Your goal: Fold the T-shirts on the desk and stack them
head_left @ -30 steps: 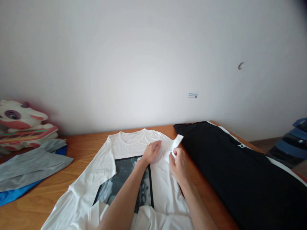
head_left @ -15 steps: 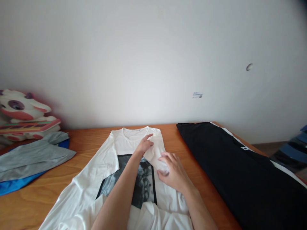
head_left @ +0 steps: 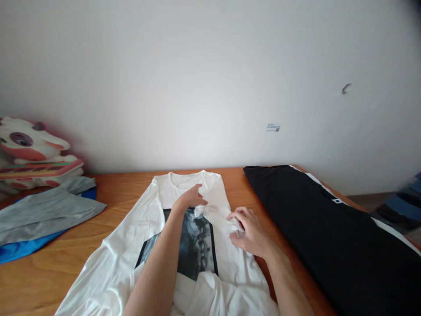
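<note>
A white T-shirt (head_left: 222,259) with a dark printed picture (head_left: 194,245) on its chest lies face up, neckline toward the wall. My left hand (head_left: 190,198) is over the upper chest, its fingers bent on the sleeve cloth, which bunches just beneath them. To its right, my right hand (head_left: 248,230) curls thumb and fingers round the gathered end of the right-side sleeve (head_left: 234,227). That sleeve lies folded inward across the shirt. The lower part of the shirt is rumpled near me, partly hidden by my forearms.
Black trousers (head_left: 296,228) with a white side stripe lie along the right of the wooden surface (head_left: 112,193). At left are a grey garment (head_left: 49,210), a blue cloth (head_left: 26,250) beneath it and a cow-shaped toy keyboard (head_left: 36,153). A white wall (head_left: 204,87) rises behind.
My right hand has moved slightly right with the sleeve end, stretching the cloth. My left hand has shifted a little left, and the cloth under its fingers is now bunched.
</note>
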Demonstrator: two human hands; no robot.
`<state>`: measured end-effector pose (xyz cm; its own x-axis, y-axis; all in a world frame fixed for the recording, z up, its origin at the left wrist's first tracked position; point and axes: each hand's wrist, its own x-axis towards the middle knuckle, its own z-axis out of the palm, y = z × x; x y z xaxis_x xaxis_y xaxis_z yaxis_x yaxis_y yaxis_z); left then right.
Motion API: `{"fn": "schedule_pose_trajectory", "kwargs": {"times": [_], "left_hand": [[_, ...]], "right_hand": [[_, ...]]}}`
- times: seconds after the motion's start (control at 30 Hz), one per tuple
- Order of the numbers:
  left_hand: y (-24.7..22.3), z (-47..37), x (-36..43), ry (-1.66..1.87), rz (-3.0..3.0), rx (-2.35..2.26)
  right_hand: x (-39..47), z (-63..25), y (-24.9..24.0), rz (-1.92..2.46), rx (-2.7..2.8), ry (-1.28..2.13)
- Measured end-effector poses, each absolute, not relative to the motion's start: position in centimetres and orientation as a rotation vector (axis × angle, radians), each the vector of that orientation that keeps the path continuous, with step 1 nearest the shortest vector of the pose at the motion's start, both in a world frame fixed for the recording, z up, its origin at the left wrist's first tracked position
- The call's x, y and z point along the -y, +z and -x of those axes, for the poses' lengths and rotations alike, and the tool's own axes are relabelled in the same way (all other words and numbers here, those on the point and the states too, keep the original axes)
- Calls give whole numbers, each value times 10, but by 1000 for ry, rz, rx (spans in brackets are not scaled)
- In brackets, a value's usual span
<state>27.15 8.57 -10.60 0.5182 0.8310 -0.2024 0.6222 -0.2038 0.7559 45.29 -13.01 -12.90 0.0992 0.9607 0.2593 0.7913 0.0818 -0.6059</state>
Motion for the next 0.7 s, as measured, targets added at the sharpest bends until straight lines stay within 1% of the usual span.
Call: {"fn": "schedule_pose_trajectory", "kwargs": {"times": [0.23, 0.37, 0.47, 0.6, 0.7], "left_hand": [[-108, -281, -82, 436, -2060, -1184], [-106, -286, -82, 540, -2240, -1252], [-108, -300, -71, 598, -2411, -1172], [-126, -325, -44, 569, -2592, -940], [-144, -334, -29, 504, -2701, -910]], "right_hand": [[129, -454, -131, 1705, 1663, 309], [125, -457, -134, 1629, 1623, 355], [118, -455, -142, 1581, 1551, 308], [109, -451, -158, 1609, 1467, 149], [109, -448, -163, 1659, 1539, 82]]}}
